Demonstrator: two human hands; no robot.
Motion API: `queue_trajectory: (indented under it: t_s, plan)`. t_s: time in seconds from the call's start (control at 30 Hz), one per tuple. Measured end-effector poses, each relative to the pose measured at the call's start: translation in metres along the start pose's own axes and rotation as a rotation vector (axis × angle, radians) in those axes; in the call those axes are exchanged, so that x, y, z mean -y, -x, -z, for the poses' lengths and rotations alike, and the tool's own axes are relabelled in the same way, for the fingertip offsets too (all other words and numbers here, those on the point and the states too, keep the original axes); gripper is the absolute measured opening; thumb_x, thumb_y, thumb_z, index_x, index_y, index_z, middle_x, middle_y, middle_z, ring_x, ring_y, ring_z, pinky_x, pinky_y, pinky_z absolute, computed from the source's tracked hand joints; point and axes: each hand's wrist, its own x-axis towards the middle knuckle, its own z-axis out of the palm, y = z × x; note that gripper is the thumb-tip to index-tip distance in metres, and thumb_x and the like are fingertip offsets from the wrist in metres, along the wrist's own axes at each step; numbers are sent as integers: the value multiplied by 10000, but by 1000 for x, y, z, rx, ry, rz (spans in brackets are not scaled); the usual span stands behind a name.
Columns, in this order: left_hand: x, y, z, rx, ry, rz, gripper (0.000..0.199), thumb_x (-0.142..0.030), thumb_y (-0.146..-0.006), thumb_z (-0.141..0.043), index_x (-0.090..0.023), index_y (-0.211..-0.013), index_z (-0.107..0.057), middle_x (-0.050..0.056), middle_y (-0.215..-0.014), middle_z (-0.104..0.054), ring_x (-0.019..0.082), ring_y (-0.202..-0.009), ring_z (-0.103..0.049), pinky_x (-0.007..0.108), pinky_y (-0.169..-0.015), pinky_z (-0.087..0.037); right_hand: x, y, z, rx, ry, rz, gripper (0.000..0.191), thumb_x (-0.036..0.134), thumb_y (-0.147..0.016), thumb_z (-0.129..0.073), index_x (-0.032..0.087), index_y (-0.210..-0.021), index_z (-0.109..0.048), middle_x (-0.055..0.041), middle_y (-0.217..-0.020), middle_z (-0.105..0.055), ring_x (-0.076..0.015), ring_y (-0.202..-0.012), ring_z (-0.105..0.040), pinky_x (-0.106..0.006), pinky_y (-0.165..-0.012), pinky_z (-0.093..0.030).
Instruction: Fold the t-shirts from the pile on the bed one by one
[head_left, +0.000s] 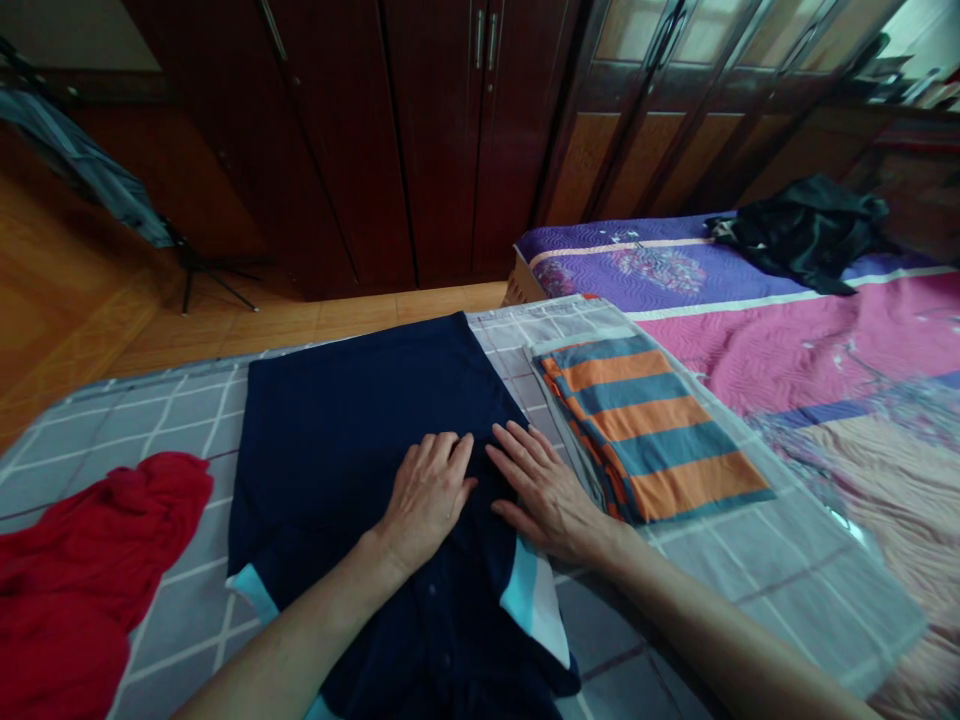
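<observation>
Resting left hand (429,492) and right hand (546,493) open on my unfolded shirt (345,420); striped cloth (652,425), right, folded; red cloth (105,570) crumpled.

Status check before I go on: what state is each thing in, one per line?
Navy shirt: spread out, button side up.
Left hand: resting on the shirt.
Right hand: resting at the shirt's edge, fingers extended.
Striped cloth: folded.
Red cloth: crumpled.
Black cloth: heaped on the bed.
Dark red wardrobe doors: shut.
Tripod stand: upright, legs spread.
</observation>
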Motion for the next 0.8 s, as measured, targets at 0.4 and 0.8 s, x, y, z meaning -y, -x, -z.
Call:
queue_trajectory:
  t_s: [0.4,0.8]
  plan:
    - [21,-7,-14,52,14,-27,634,-393,-913,-477,-125,-1444,-259,178,-1517,-222,299,-1406,-175,516,-1123,-199,15,4,-3,66,-79,137,772,441,-865,-525,45,-1453,-219,-198,-1505,-224,-288,-1414,-76,-522,-1106,-255]
    - [37,91,70,221,179,160,181,-351,-904,-525,-193,-845,-591,-1,-814,-610,169,-806,-592,272,-697,-427,11,3,-11,9,-89,176,711,386,-857,-559,125,-1451,-267,-180,-1536,-120,-314,-1411,-76,-561,-1078,-277]
